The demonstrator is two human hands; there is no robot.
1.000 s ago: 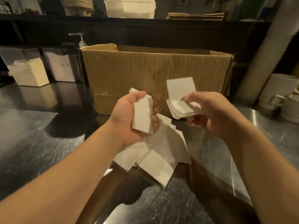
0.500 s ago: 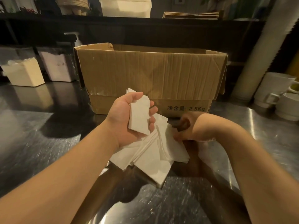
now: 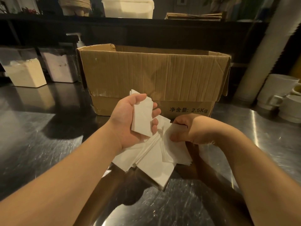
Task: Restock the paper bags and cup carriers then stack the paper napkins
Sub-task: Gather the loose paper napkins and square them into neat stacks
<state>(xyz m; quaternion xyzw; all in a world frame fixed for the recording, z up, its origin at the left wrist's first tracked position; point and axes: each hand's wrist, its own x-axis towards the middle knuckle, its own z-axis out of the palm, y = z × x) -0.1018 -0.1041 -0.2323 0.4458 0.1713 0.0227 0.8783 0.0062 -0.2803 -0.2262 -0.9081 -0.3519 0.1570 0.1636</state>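
Her left hand (image 3: 130, 119) clutched a small squared stack of white paper napkins (image 3: 142, 119). The right hand (image 3: 189, 130), nearer, pinched the loose fanned napkin pile (image 3: 154, 162) lying just below it on the steel counter (image 3: 40, 144).

My left hand (image 3: 130, 119) is raised palm-up, fingers and thumb curled round a small stack of napkins (image 3: 142, 118). My right hand (image 3: 193, 129) sits lower, knuckles up, fingertips pinching napkins in the loose pile (image 3: 154, 159). Both bare forearms reach in from the near edge of the counter, converging toward its middle.
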